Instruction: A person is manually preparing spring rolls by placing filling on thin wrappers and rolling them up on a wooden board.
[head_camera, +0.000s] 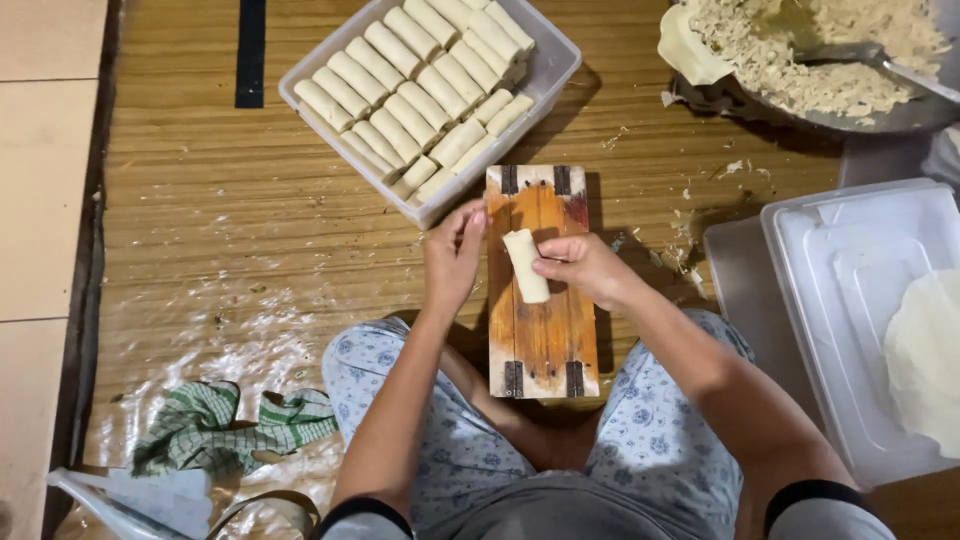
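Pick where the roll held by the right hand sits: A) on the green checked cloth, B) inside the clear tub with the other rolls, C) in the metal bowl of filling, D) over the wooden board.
D: the right hand pinches the roll above the wooden board, apart from the clear tub of rolls.

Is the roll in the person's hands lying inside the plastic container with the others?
No, the roll lies on the wooden board, outside the plastic container.
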